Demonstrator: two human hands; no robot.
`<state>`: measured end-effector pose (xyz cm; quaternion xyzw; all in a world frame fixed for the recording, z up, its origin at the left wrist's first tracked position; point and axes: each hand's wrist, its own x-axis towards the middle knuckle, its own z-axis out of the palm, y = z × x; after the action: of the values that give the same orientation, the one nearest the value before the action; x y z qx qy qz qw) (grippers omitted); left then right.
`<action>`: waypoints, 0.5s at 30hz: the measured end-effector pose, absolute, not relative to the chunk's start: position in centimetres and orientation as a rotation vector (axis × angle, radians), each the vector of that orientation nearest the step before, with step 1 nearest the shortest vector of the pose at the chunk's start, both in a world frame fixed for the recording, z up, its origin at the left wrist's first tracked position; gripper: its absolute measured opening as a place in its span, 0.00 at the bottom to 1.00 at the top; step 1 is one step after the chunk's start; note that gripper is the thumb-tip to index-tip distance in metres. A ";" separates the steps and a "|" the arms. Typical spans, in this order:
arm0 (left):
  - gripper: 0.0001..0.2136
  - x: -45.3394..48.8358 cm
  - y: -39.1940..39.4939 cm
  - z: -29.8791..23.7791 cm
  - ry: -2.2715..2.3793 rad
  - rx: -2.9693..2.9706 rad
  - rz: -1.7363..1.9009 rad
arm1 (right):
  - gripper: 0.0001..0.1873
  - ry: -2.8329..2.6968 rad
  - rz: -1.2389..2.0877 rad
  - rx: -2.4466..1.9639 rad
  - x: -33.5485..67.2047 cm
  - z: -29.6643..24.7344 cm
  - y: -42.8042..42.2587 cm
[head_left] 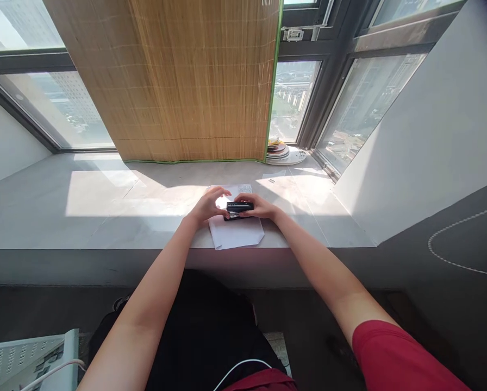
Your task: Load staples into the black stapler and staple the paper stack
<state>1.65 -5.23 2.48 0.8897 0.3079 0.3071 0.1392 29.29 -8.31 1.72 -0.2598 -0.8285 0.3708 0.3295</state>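
Observation:
A black stapler [240, 207] lies crosswise above white paper sheets [237, 233] on the window sill, a silvery strip showing between its upper arm and base. My right hand [260, 207] grips its right end, with the fingers over the top and the thumb low. On the other side, my left hand [211, 205] makes a wide C at the stapler's left end. Its thumb reaches the lower left part, while the fingers curve above, apart from the thumb. Whether the left thumb presses on the stapler is hard to make out.
The pale sill [145, 228] runs below the windows. A bamboo blind [186, 81] hangs behind it. Stacked plates [282, 155] stand in the back right corner, and small staple-like bits [272, 180] lie nearby. At lower left is a white plastic basket [70, 358].

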 end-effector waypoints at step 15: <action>0.19 2.0 -6.0 1.8 1.057 2.580 0.831 | 0.25 -2.108 0.947 -0.755 29.4 1.6 -8.5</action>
<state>2.00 -6.04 1.80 0.8807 0.3610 0.2838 0.1160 29.39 -8.45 1.59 -0.2913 -0.8129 0.3651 0.3479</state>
